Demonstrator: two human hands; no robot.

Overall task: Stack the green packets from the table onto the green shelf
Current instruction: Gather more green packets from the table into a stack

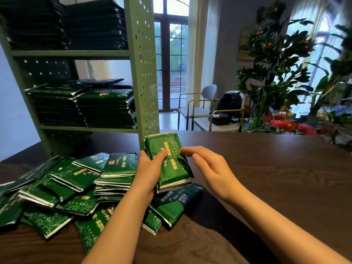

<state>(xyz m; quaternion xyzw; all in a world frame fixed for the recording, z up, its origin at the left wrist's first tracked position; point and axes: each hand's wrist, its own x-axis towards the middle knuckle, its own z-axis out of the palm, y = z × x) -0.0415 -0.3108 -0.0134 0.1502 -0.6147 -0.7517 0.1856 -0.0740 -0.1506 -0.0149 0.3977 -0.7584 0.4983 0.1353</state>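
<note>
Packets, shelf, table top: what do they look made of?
The packets: thin glossy plastic or foil film, probably; green print catches light, silvery sealed edges show.
The shelf: likely painted sheet metal, matte pale green; thin panels with punched holes.
The table: dark wood-grain top, satin sheen; solid wood, veneer or laminate cannot be told.

I am holding both bare forearms out forward from the lower edge of the view. My left hand (150, 173) is gripping a small stack of packets (169, 168) from its left side, thumb curling over the top face and the other fingers passing underneath, out of sight. My right hand (211, 168) is hovering just beside the stack's right edge, palm facing left, fingers (190, 150) lying straight and relaxed, holding nothing. Whether the fingertips are touching the stack, I cannot tell.
</note>
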